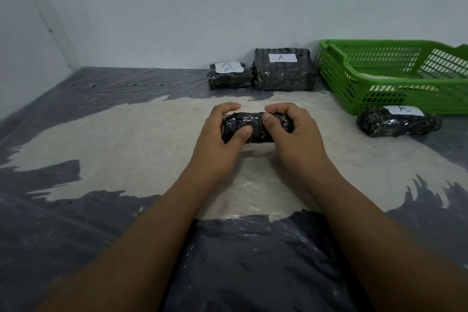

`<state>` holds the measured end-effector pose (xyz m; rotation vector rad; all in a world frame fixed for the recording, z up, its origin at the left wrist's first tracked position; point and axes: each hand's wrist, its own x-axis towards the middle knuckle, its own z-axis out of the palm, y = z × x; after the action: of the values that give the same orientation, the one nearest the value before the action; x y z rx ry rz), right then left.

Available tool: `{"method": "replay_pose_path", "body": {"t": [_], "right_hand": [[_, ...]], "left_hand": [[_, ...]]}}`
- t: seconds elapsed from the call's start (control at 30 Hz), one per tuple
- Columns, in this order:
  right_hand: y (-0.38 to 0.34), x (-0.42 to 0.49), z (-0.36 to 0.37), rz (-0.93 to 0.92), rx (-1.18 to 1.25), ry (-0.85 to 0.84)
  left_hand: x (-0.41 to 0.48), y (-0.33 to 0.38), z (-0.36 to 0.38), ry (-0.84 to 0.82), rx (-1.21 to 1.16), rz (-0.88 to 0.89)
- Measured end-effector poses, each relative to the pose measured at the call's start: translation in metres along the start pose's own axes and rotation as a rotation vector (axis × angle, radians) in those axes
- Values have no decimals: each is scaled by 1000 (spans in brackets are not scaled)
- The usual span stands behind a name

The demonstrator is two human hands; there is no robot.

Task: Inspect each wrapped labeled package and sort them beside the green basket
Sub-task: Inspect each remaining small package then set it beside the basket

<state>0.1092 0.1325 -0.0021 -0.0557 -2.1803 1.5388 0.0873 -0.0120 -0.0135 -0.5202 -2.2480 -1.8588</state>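
Note:
A small dark package wrapped in clear film (pixel 255 129) is held over the middle of the table, gripped at both ends. My left hand (pixel 222 132) closes on its left end and my right hand (pixel 291 129) on its right end; no label shows on it. The green basket (pixel 359 94) stands at the back right. Left of it, against the wall, sit a large wrapped package labeled A (pixel 285 72) and a smaller labeled one (pixel 229 76). In front of the basket lies another wrapped package with an A label (pixel 398 123).
The table is covered with wrinkled clear plastic over a dark and pale patchy surface (pixel 126 139). White walls close off the back and left sides. The basket's inside shows a pale bottom.

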Motion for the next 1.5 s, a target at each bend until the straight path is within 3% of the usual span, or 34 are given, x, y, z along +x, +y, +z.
{"method": "replay_pose_path", "body": {"t": [0.3, 0.47, 0.77, 1.0, 1.2, 1.5], "right_hand": [[-4, -8, -2, -55, 51, -106], [-2, -8, -1, -45, 23, -120], [2, -4, -3, 32, 136, -134], [2, -6, 3, -44, 74, -144], [-2, 1, 2, -43, 94, -84], [-10, 2, 3, -44, 167, -134]], "left_hand": [[2, -3, -2, 102, -30, -69], [4, -5, -4, 148, 127, 21], [0, -1, -1, 100, 247, 105], [5, -2, -3, 172, 295, 89], [8, -11, -6, -2, 354, 137], [9, -7, -13, 81, 332, 182]]}}
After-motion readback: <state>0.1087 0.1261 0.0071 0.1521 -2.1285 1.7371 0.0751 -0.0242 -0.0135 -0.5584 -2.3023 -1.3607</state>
